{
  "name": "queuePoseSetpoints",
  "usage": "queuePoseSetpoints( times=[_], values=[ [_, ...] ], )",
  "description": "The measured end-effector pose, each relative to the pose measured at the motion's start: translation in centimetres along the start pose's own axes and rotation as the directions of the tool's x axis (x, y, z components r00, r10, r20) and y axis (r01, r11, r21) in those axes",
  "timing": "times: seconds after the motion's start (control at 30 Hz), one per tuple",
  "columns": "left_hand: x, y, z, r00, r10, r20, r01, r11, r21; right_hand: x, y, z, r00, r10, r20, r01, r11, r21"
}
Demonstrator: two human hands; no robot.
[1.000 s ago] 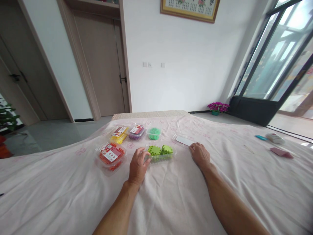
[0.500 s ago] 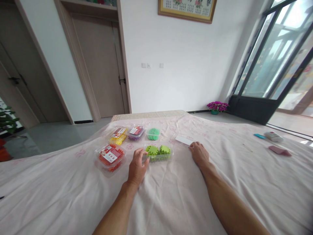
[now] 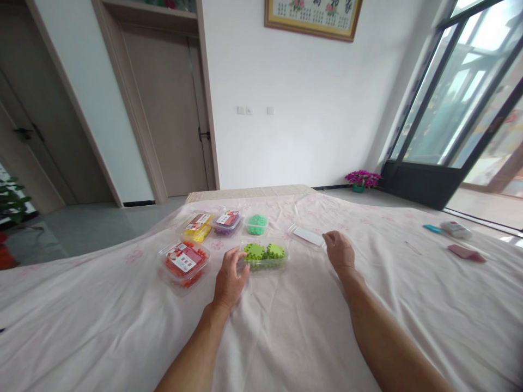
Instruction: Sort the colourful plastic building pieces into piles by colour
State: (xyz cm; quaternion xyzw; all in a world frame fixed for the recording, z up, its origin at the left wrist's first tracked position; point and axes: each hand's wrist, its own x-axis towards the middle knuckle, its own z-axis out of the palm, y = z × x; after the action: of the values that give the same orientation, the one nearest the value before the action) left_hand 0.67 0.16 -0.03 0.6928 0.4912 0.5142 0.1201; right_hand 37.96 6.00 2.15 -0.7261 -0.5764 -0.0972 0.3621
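A clear plastic box [image 3: 265, 263] holding lime-green, gear-edged pieces lies in front of me. My left hand [image 3: 231, 275] is at its left end, thumb and fingers curved around the corner. To the right, my right hand [image 3: 340, 251] has its fingertips pinched together at the right end of a clear plastic lid [image 3: 307, 236] with a white label, which rests on the cloth. Behind the lime box stands a small box of mint-green pieces [image 3: 257, 224]. Closed, labelled boxes are on the left: red pieces [image 3: 186, 261], yellow pieces [image 3: 198, 226] and purple pieces [image 3: 227, 221].
A pale floral cloth [image 3: 286, 337] with folds covers the table. At its right side lie a pink cloth piece [image 3: 467, 252], a whitish object [image 3: 455, 229] and a blue item [image 3: 432, 228]. Beyond the table, purple flowers [image 3: 363, 178] stand on the floor by the wall.
My right hand has shifted slightly right, and its fingers have gone from lying flat to a pinch at the lid's end. My left hand and the boxes stay in place.
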Motion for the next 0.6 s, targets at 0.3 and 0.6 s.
queuePoseSetpoints(
  times=[0.3, 0.6],
  values=[
    [0.0, -0.6, 0.2, 1.000, -0.004, 0.011, 0.004, 1.000, -0.001, -0.8, 0.5, 0.6, 0.924, -0.080, 0.374, 0.159, 0.970, -0.184],
    [0.0, -0.1, -0.1, 0.999, -0.023, 0.021, 0.023, 1.000, -0.012, 0.0, -0.3, -1.2, 0.996, 0.067, -0.067, -0.072, 0.995, -0.066]
  ],
)
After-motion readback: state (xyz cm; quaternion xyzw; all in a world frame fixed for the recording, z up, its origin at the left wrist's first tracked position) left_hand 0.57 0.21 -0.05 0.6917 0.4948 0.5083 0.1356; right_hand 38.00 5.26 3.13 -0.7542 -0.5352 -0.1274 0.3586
